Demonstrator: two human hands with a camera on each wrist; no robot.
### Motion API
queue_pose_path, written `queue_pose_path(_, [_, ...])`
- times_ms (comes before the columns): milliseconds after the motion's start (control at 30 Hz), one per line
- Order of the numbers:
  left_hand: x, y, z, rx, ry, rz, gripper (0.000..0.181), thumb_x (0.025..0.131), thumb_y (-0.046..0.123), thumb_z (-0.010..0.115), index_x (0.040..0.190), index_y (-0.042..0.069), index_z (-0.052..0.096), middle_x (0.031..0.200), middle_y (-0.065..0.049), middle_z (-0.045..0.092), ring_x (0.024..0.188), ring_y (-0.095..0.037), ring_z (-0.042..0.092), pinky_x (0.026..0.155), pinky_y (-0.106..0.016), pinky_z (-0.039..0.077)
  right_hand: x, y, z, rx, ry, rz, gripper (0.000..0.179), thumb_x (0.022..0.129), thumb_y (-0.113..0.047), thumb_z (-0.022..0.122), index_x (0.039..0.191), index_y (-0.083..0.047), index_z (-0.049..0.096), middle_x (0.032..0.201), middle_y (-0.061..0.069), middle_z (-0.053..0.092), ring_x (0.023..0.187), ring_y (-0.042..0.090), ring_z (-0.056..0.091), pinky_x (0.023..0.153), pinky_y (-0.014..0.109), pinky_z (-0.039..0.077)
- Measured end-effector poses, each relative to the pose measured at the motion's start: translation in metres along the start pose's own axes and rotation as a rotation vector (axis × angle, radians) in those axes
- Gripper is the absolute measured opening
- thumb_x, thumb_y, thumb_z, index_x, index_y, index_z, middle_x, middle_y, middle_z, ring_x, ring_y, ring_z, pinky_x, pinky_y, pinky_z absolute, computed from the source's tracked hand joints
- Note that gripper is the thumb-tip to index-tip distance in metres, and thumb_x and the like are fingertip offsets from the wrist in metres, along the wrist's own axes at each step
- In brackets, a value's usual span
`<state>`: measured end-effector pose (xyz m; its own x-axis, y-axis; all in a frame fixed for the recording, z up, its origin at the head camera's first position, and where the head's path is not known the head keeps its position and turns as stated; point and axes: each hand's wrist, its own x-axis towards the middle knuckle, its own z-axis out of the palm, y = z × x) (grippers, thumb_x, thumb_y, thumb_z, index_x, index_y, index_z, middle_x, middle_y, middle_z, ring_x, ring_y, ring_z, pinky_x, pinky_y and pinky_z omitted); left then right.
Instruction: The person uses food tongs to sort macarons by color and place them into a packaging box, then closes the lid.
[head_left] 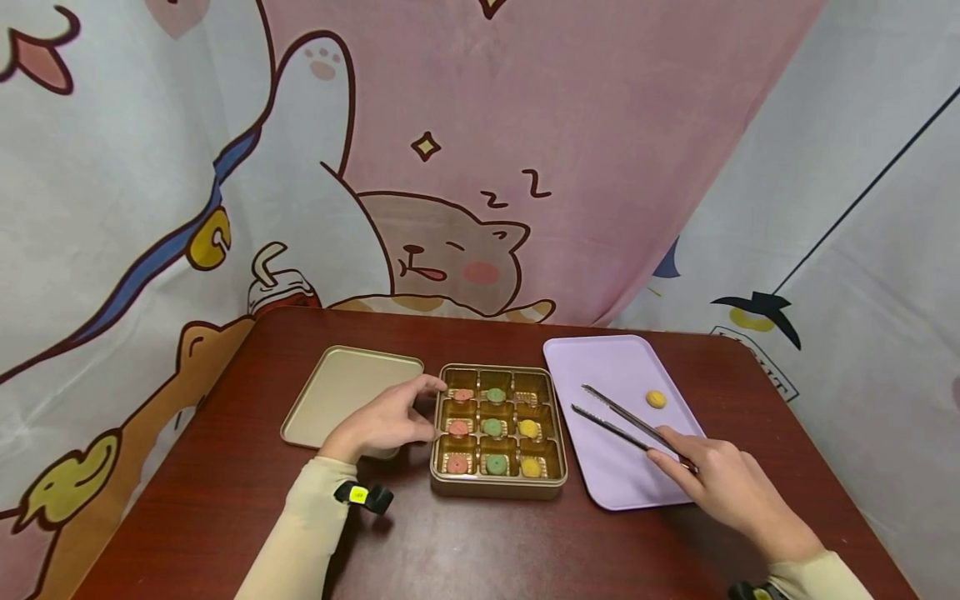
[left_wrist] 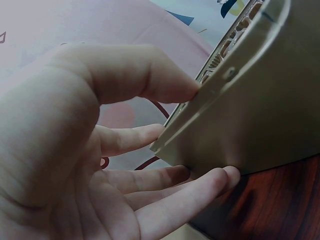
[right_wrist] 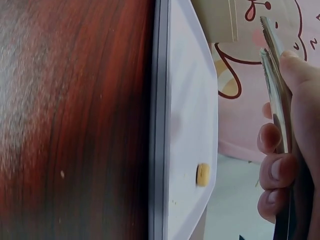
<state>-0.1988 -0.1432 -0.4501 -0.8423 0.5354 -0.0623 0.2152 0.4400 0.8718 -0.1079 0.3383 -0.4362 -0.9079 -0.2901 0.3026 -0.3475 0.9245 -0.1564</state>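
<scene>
A gold tin box [head_left: 498,487] with a divided tray stands mid-table. Pink cookies [head_left: 458,428] fill its left column, green cookies [head_left: 494,428] the middle one. Yellow cookies [head_left: 529,429] sit in the right column's middle and front compartments; the back one shows only gold lining. My left hand [head_left: 390,418] touches the tin's left side, thumb at the rim and fingers spread along the wall [left_wrist: 260,100]. In my right hand [head_left: 723,483] I grip metal tongs [head_left: 626,414], their tips apart over a lilac tray [head_left: 600,367]. One yellow cookie [head_left: 656,399] lies on that tray, beyond the tongs.
A flat gold lid [head_left: 352,387] lies left of the tin, partly behind my left hand. The dark red wooden table [head_left: 450,550] runs up to a cartoon-printed cloth [head_left: 600,125] at the back and sides.
</scene>
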Motion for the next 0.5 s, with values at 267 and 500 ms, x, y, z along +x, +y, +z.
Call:
queue_pose_path(267, [0.000,0.000,0.000,-0.008,0.000,-0.003,0.067,0.086,0.004,0.079,0.145,0.001,0.050,0.142,-0.023,0.056,0.092,-0.019,0.072,0.080,-0.033,0.060,-0.006,0.020,-0.005,0.018,-0.056,0.154,0.059,0.098,-0.044,0.073,0.133,0.004,0.069,0.119,0.030,0.072,0.099,0.044,0.074,0.064,0.057,0.059])
queue_pose_path(500, [0.000,0.000,0.000,-0.011,-0.001,-0.002,0.067,0.086,0.004,0.079,0.146,0.001,0.049,0.143,-0.024,0.055,0.092,-0.020,0.072,0.080,-0.033,0.060,-0.010,0.045,-0.006,-0.037,-0.136,0.289,0.067,0.100,-0.049,0.067,0.137,0.007,0.064,0.123,0.038,0.066,0.100,0.050,0.070,0.060,0.060,0.056])
